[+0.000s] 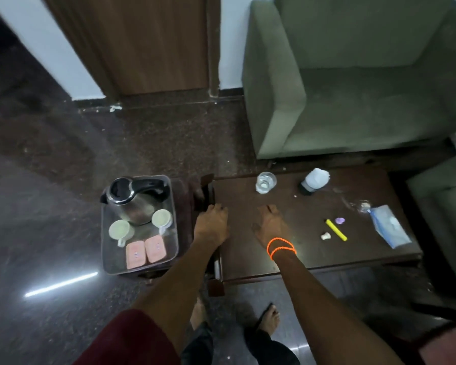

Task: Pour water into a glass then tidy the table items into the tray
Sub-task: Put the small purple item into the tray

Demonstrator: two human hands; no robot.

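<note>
A clear glass with water in it stands at the far edge of the dark wooden table. A water bottle lies on its side to the right of the glass. A transparent tray sits left of the table and holds a steel kettle, two white cups and two pink packets. My left hand rests palm down at the table's left edge. My right hand, with orange bands at the wrist, lies flat on the tabletop. Both hold nothing.
On the right of the table lie a yellow marker, a small purple thing, a small white cap, crumpled clear plastic and a blue packet. A green sofa stands behind the table. My feet are below on the dark floor.
</note>
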